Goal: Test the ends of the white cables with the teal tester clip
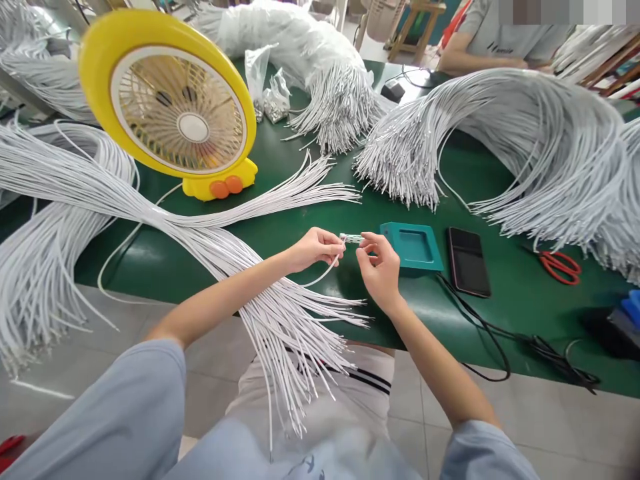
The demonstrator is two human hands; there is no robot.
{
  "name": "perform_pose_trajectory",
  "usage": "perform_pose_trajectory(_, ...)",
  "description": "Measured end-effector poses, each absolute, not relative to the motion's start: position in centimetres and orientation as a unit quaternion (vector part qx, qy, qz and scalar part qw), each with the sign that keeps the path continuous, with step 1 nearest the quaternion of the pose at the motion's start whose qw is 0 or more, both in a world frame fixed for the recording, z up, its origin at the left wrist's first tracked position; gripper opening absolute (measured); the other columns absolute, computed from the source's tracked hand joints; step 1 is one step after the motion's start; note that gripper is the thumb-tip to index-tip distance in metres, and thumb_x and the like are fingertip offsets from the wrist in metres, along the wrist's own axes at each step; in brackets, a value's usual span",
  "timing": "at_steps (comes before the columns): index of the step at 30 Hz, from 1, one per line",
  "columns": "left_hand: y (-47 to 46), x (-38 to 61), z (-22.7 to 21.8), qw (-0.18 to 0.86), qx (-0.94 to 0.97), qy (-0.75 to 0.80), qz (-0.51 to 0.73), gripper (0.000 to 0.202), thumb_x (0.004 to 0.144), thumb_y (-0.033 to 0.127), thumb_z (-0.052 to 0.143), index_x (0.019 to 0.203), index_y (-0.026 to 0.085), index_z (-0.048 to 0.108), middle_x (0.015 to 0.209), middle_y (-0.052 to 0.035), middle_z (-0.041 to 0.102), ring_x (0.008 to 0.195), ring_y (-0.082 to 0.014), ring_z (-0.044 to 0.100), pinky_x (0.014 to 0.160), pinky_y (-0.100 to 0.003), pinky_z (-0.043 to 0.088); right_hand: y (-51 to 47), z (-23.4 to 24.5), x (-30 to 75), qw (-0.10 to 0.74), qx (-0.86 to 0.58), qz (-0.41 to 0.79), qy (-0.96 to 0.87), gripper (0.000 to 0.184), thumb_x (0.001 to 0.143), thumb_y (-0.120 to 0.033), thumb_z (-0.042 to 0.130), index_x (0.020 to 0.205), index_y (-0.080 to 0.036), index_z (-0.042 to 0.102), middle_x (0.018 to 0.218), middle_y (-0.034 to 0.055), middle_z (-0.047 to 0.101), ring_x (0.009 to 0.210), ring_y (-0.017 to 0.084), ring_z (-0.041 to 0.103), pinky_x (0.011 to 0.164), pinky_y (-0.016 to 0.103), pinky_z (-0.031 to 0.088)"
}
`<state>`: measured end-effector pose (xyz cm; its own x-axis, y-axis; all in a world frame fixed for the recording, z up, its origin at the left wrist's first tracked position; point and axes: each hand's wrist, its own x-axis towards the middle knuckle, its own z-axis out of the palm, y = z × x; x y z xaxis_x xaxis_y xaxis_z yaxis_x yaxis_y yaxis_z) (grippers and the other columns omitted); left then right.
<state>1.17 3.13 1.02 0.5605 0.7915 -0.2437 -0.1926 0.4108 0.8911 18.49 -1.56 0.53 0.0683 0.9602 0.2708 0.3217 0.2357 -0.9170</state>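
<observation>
My left hand (317,249) pinches the end of a white cable (323,274) that curves down toward the loose bundle. Between my hands is a small clear and silvery piece (353,238), too small to make out well. The fingertips of my right hand (381,270) are closed on its right end, and its left end meets my left fingertips. Under my left forearm, a bundle of white cables (300,313) fans over the table edge and across my lap. Just behind my right hand sits a teal square tray-like device (425,265).
A yellow duck-shaped fan (220,183) stands at the left. Thick bundles of white cables (530,100) lie at the back and right. A phone (469,261), red-handled scissors (560,267) and a black cord (483,323) are to the right. A person (500,40) sits across the green table (520,320).
</observation>
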Motion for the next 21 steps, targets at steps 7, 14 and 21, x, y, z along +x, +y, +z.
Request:
perform_pose_trajectory(7, 3.7, 0.5, 1.2, 0.812, 0.398, 0.344, 0.252, 0.03, 0.057, 0.025, 0.086, 0.069, 0.003, 0.069, 0.056, -0.0052, 0.064, 0.048, -0.0083, 0.061, 0.048, -0.015, 0.05, -0.9, 0.1, 19.0, 0.389, -0.487, 0.074, -0.778, 0.025, 0.087, -0.022, 0.053, 0.108, -0.026, 0.066, 0.099, 0.0089, 0.064, 0.082, 0.019, 0.058, 0.064, 0.031, 0.048)
perform_pose_trajectory(14, 3.2, 0.9, 0.8, 0.811, 0.421, 0.331, 0.238, 0.029, 0.057, 0.025, 0.086, 0.07, 0.004, 0.069, 0.06, -0.0063, 0.066, 0.051, -0.0104, 0.064, 0.05, -0.018, 0.052, -1.0, -0.4, 18.6, 0.389, -0.478, 0.044, -0.786, 0.015, 0.088, -0.02, 0.052, 0.078, -0.023, 0.063, 0.083, 0.0063, 0.067, 0.082, 0.021, 0.055, 0.074, 0.033, 0.044)
perform_pose_trajectory(21, 2.8, 1.7, -0.3, 0.571, 0.581, 0.386, 0.434, 0.006, 0.066, 0.009, 0.073, 0.064, 0.01, 0.067, 0.064, -0.002, 0.066, 0.06, -0.0086, 0.062, 0.061, -0.018, 0.053, -2.3, 1.5, 17.9, 0.282, -0.599, 0.075, -0.746, 0.016, 0.09, -0.02, 0.044, 0.079, -0.019, 0.056, 0.08, 0.0061, 0.063, 0.078, 0.02, 0.056, 0.065, 0.03, 0.041)
